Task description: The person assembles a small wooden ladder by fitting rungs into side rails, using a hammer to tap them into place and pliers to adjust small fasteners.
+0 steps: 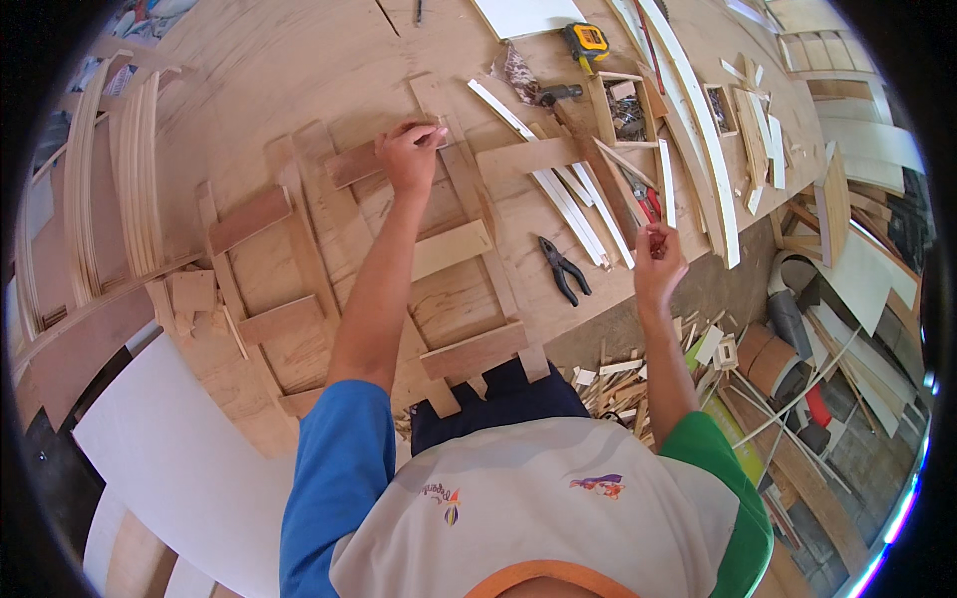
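Note:
My left hand (409, 157) is over the far crosspiece of a wooden slat frame (454, 249), beside its upper corner. Its fingers are pinched together, and anything between them is too small to make out. Farther right, my right hand (660, 267) is raised by the table's near edge with its fingers curled closed; what they hold cannot be made out. Just beyond it lies a red-handled tool (646, 202), partly hidden among wood strips. A hammer (561, 94) rests past the frame, its dark head showing. Black pliers (564, 271) lie between the frame and my right hand.
Another slat frame (249, 219) lies at the left. White-edged strips (573, 214), a yellow tape measure (586, 42) and a wooden box of nails (628, 112) are on the plywood table (299, 75). Offcuts (623, 384) cover the floor at right, near a white panel (857, 269).

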Demonstrator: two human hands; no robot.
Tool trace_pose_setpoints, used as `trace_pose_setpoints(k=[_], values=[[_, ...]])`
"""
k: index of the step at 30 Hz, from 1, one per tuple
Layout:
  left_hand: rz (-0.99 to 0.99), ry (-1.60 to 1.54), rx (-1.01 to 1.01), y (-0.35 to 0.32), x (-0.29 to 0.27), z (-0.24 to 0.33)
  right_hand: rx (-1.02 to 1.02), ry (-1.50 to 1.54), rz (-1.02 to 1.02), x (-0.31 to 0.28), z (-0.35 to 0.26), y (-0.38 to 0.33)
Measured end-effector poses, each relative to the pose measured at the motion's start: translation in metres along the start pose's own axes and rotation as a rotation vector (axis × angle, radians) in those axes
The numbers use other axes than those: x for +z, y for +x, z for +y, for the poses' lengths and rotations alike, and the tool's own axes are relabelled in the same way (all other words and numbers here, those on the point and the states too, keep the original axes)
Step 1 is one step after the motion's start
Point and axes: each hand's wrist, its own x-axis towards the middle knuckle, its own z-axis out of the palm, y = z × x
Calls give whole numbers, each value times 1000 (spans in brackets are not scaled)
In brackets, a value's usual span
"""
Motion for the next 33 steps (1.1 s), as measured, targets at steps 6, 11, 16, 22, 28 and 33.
trace_pose_setpoints(k=[6,11,16,22,28,33], values=[[-22,5,-12,1,-3,10,-435,-229,31,17,20,53],[-53,-10,-27,3,-3,4,64,-37,-551,56,30,84],[-39,63,-84,1,-5,12,122,42,-558,68,-6,79],[-21,73,-25,1,-6,17,298,666,-711,70,-48,23],[-8,8,-71,-5,-5,11,-169,177,-687,102,-67,-12],[33,87,-32,-3,-7,14,-212,17,-720,113,-95,-25]])
